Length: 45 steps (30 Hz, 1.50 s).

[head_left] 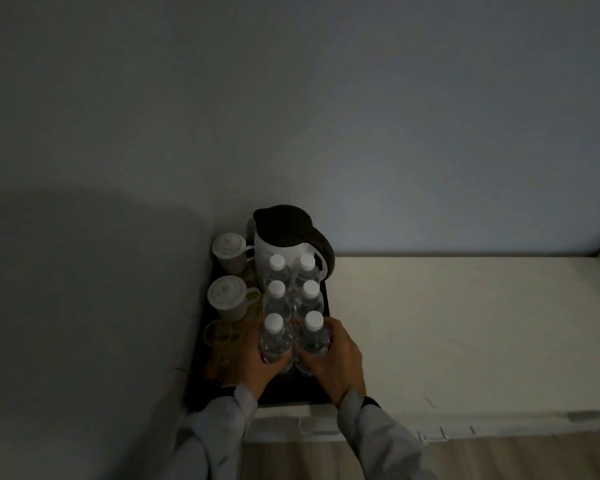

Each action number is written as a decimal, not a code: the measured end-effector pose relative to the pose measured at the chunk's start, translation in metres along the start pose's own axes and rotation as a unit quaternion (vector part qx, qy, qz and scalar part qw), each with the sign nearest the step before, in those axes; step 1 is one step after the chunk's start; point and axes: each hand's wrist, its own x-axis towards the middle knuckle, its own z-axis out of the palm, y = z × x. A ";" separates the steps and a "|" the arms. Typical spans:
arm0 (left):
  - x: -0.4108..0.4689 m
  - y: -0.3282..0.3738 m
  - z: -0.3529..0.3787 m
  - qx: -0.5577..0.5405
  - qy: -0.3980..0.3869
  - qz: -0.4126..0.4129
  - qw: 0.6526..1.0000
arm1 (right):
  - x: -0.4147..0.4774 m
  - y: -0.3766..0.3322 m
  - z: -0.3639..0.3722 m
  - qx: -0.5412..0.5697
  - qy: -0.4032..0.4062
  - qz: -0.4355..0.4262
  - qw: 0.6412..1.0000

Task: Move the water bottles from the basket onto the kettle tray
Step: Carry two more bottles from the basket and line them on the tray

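Observation:
Several clear water bottles with white caps stand upright in two rows on the dark kettle tray, in front of the white kettle with its dark lid. My left hand wraps the nearest left bottle. My right hand wraps the nearest right bottle. Both of these bottles stand on the tray, touching each other. No basket is in view.
Two lidded white cups and a glass stand along the tray's left side, against the wall. The tray sits at the left end of a white counter. The room is dim.

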 end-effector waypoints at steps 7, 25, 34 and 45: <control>0.007 -0.003 0.001 0.066 -0.008 0.045 0.997 | -0.001 0.005 -0.001 -0.011 -0.009 -0.019 1.000; 0.019 0.010 -0.030 0.016 -0.093 0.103 0.990 | 0.003 0.001 -0.037 -0.040 -0.028 -0.098 0.994; 0.023 0.011 -0.030 0.072 -0.080 0.099 0.989 | 0.002 -0.002 -0.030 -0.069 -0.015 -0.110 0.991; 0.021 0.004 -0.025 0.125 -0.032 0.098 0.987 | 0.001 -0.008 -0.026 -0.073 0.000 -0.093 0.993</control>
